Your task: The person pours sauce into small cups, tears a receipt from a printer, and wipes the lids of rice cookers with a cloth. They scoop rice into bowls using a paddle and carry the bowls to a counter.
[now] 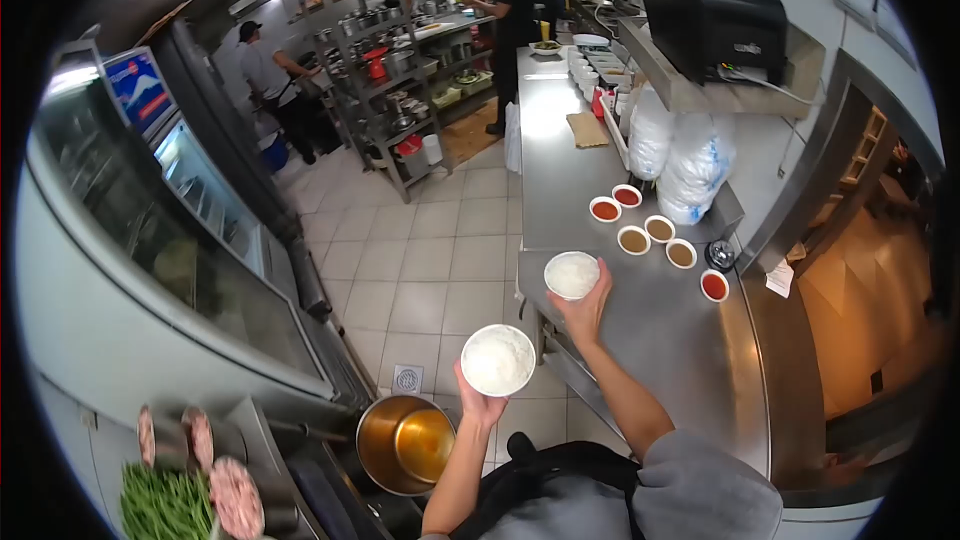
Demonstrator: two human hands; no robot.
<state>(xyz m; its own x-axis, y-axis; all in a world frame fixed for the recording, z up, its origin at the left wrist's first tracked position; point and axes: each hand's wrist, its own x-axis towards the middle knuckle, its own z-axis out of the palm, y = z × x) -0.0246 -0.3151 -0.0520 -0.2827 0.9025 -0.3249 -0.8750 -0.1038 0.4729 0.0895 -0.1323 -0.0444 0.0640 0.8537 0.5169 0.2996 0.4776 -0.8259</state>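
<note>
My left hand (482,402) is wrapped round the lower side of a white bowl of rice (498,360), held up over the tiled floor. A second bowl of rice (572,275) is in my right hand (587,308), at the left edge of the steel counter (650,340); whether its base touches the counter is hidden. Both bowls are upright and full of white rice. Beyond my right hand, several small sauce cups stand on the counter, among them a red one (605,209) and a brown one (633,240).
A large steel pot (400,445) with amber liquid sits low at my left. Green beans (165,502) and meat fill containers nearby. Plastic-wrapped stacks (690,165) and a black printer (715,30) line the right side. Several people, one in black (513,25), stand further back by the shelves (385,70).
</note>
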